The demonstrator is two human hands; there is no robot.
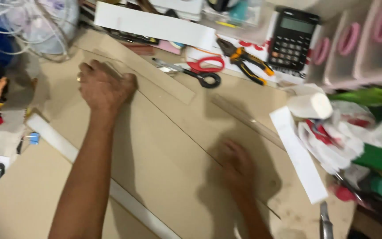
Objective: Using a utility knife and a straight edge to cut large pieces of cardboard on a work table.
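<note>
While the left hand [105,86] is pressed flat, fingers curled slightly, on the far part of a large brown cardboard sheet [164,150], the right hand [237,166] is laid on the same sheet nearer the near edge of the worktop; it is motion-blurred, and whether it is spread open or closed on something cannot be told. A thin pencil-like line [177,128] is seen running diagonally across the sheet between the two hands. A clear straight strip, probably a ruler [244,117], lies just beyond the right hand.

Judgement on the step: the sheet seems to be steadied or smoothed along the marked line. Even downward pressure from both palms is advised, the hands kept well apart on either side of the line, so that the board is not allowed to pivot or buckle.

Materials: the cardboard is matte, stiff and smooth. A long white strip [98,177] runs under the left forearm towards the near edge. Towards the far edge of the worktop, red-handled scissors [200,71], orange-and-black pliers [246,62] and a black calculator [292,37] are noted. At the right edge, a white roll [310,106] and crumpled plastic [350,132] are recorded.
</note>
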